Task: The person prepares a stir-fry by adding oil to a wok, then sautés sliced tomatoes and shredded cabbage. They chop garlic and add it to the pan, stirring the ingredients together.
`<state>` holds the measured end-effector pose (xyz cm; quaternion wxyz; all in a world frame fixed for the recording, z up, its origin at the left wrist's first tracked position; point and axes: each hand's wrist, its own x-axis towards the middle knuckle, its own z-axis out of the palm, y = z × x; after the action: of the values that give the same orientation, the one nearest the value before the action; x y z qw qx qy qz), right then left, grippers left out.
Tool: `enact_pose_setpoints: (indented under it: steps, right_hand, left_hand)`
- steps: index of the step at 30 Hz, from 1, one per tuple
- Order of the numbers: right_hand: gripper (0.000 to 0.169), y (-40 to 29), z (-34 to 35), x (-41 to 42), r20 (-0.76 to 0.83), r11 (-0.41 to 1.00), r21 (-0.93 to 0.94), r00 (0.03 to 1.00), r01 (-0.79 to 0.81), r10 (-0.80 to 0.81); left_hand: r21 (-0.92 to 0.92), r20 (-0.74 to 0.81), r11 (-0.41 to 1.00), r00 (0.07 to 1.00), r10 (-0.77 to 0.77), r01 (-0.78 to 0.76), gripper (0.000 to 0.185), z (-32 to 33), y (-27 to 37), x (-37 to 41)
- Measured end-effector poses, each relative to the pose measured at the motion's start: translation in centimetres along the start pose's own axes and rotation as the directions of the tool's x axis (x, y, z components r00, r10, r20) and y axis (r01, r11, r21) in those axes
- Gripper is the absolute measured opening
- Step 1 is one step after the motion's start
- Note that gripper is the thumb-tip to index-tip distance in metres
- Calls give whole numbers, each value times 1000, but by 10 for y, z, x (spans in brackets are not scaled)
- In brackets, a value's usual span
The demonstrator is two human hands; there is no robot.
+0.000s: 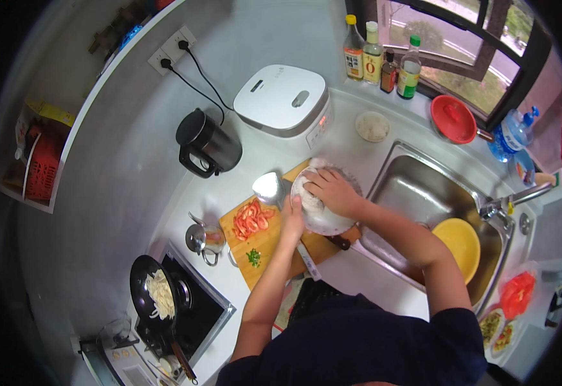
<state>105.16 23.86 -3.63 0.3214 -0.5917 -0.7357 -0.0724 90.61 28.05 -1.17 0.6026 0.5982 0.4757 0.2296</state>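
Note:
My left hand (294, 217) holds the near left side of a pale bowl (331, 224), its thumb over the rim. Inside, the fingers of my right hand (333, 193) press on a soft white mass (308, 195); whether it is cloth or dough I cannot tell. The bowl is over a wooden cutting board (312, 243), hiding part of it. Sliced tomatoes (252, 219) and chopped greens (253, 257) lie on the board's left part. Beside the bowl shows a shiny metal spatula head (268, 187). A dark wooden handle (340, 241) juts from under the bowl.
Right of the board is a steel sink (406, 188) holding a yellow basin (458, 248). Behind stand a white rice cooker (281, 96) and a black kettle (208, 144). At left, a wok (138, 289) with pale strips sits on the hob (204, 309), near a metal oil pot (206, 238).

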Motion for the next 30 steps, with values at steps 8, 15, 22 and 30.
enact_pose_setpoints:
  steps: [8,15,22,30]
  right_hand:
    - [26,30,19,-37,548,977,95,829,-193,110]
    - [49,113,6,-27,255,835,-367,818,-411,515]
    - [51,67,-7,-83,93,817,239,850,-525,518]
    - [18,-48,-52,-193,222,470,454,607,-757,763]
  left_hand:
    - [350,-223,878,882,416,-326,36,-6,-37,44]
    - [-123,-137,987,983,-120,104,33,7,-48,70]
    - [-191,-126,974,981,-146,120,28,7,-58,72]
    - [-158,-74,974,982,-176,163,27,-15,-86,61]
